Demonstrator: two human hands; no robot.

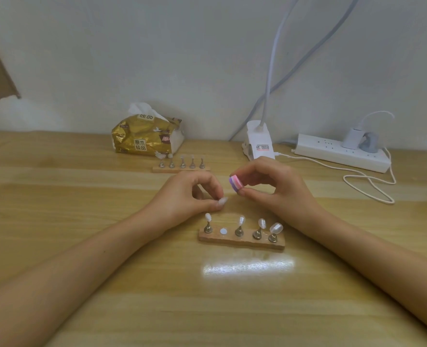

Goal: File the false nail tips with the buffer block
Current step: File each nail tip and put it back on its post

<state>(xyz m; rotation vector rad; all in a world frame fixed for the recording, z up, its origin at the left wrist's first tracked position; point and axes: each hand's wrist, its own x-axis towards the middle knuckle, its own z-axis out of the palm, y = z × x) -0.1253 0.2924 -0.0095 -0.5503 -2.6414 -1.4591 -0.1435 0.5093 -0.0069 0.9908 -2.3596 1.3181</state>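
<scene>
Head view is looking down at a wooden tabletop (82, 246) where two bare hands are meeting in the middle. The left hand (182, 194) is pinching a small white false nail tip (223, 201) in its grip, between the thumb and the bent fingers, with the tip poking out toward the right. The right hand (270, 186) is pinching a little buffer block (235, 182) with pink and purple stripes, thumb under it and fingers on top. The block is sitting just beside the held nail tip, a bit above it, and I cannot tell if they are touching. Just in front of the hands, a wooden nail stand (241, 240) is lying on the tabletop. Four small metal holders are standing on it, each with a pale nail tip (275, 227) on top. One spot on the stand, second from the left, is showing only a white round dot (223, 231). Farther back, a second wooden stand (181, 169) is holding five more little holders in a row. Behind it, a gold tissue pack (142, 136) is lying by the wall, with a white tissue sticking out. To the right, a white lamp clip (258, 144) and a white power strip (340, 152) are sitting near the wall, and a thin white cable (368, 186) is looping across the wood.
</scene>
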